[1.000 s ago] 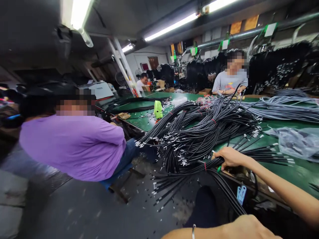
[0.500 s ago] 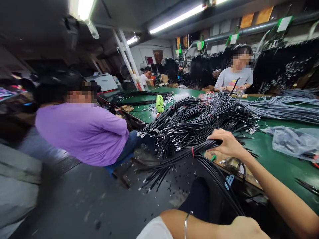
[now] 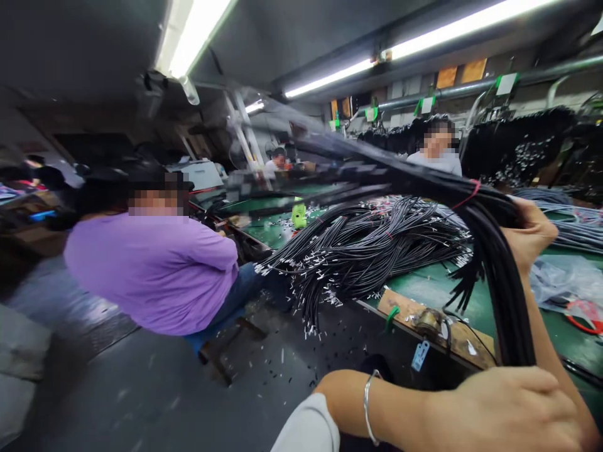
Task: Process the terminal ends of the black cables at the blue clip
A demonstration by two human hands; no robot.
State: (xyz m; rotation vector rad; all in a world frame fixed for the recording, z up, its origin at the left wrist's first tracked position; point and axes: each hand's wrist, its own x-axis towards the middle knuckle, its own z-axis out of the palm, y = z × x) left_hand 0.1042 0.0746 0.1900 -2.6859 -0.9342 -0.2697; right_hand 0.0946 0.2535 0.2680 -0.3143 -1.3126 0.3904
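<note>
My right hand (image 3: 530,231) is closed around a thick bundle of black cables (image 3: 492,270), tied with a red band, and holds it up in the air above the green table (image 3: 438,290). The bundle's far end sweeps blurred to the upper left. Its lower part runs down into my left hand (image 3: 511,408), which is closed on it at the bottom edge; a bracelet sits on that wrist. A large pile of black cables with metal terminals (image 3: 377,245) lies on the table and hangs over its near edge.
A person in a purple shirt (image 3: 151,270) sits close on the left with their back to me. Another person (image 3: 438,157) sits across the table. A green device (image 3: 298,213), grey cables (image 3: 575,220), a plastic bag (image 3: 560,282) and a wooden board (image 3: 405,307) lie on the table.
My right hand has lifted the tied bundle off the pile, up and to the right. My left hand has risen into view, gripping its lower part.
</note>
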